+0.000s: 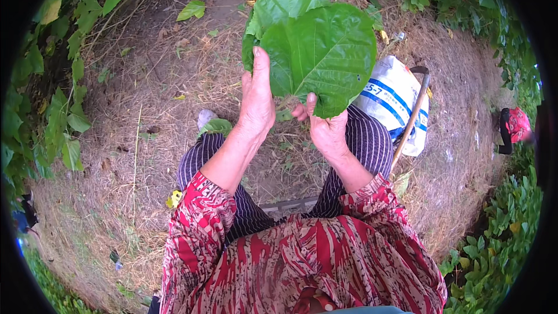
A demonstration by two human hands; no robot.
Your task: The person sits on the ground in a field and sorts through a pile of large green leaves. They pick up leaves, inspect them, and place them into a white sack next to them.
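Note:
A stack of large green leaves (322,52) is held up in front of me between both hands. My left hand (258,96) grips the stack at its left edge, with the thumb lying on top and the fingers hidden beneath. At the stems, low on the stack, my right hand (324,126) pinches the leaves, its thumb over the front of the lowest edge. The top leaf is broad and glossy, with pale veins and a small dark hole near its right side. A separate green leaf (216,126) lies by my left knee, near my shoe.
A white woven sack (388,96) with blue stripes and writing stands beside my right knee, and a wooden-handled sickle (409,124) leans against it. Leafy plants (56,104) border both sides. A person in a red top (518,125) is at the far right. Dry grass covers the ground.

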